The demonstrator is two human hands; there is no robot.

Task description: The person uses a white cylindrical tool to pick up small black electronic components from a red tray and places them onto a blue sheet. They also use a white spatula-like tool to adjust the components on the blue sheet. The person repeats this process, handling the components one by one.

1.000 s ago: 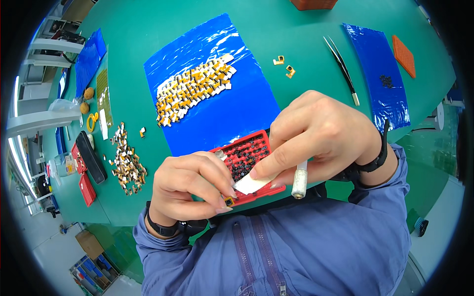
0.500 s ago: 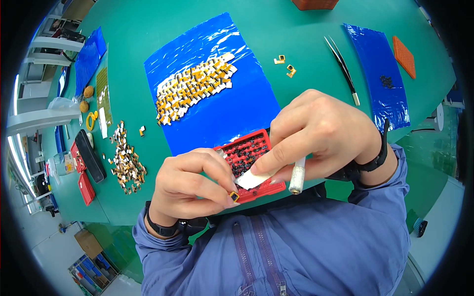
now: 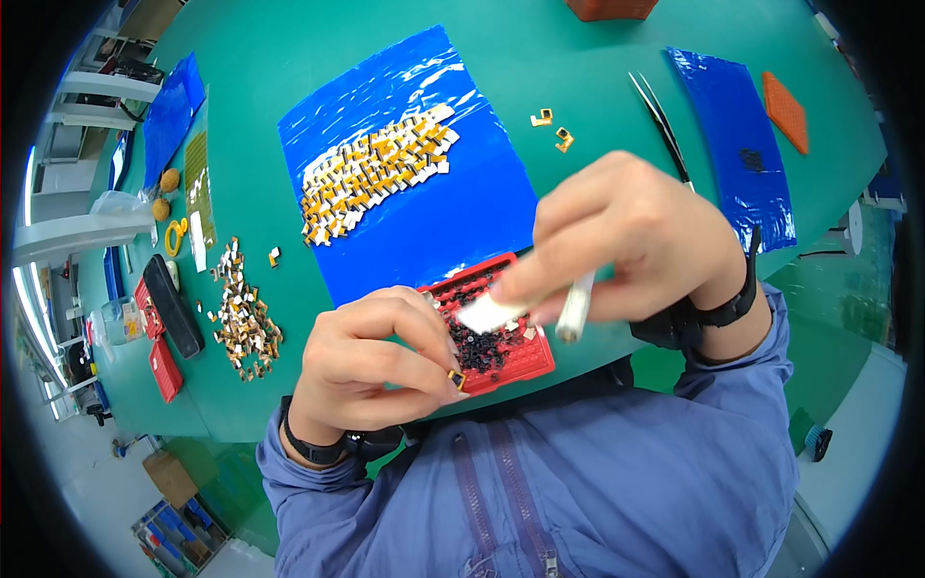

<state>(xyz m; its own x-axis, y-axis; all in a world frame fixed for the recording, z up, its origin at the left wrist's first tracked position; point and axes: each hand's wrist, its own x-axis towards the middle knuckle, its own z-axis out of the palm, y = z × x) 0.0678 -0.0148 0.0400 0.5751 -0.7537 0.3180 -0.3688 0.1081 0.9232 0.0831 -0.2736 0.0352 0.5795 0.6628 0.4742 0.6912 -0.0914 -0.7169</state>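
Observation:
My left hand (image 3: 381,361) pinches a small gold-and-black square part (image 3: 457,380) between thumb and fingertips, at the left side of a shallow red tray (image 3: 528,364). In the tray lie many tiny black pieces (image 3: 479,349) and a few small whitish bits. Above it, my right hand (image 3: 626,241) is closed on a flat white piece (image 3: 489,313), slightly smeared by motion. A whitish rod (image 3: 575,310) sticks out below the same hand's fingers; whether it joins the white piece is hidden.
Rows of white-and-gold parts (image 3: 376,173) cover a blue sheet (image 3: 434,226). At left is a loose heap of similar parts (image 3: 246,323). Two gold parts (image 3: 564,141), tweezers (image 3: 663,125), a second blue sheet (image 3: 718,125) and an orange block (image 3: 785,111) lie to the right.
My right hand has risen a little with the white piece, which is now farther from the held part. More black pieces show in the tray. My left hand keeps its pinch.

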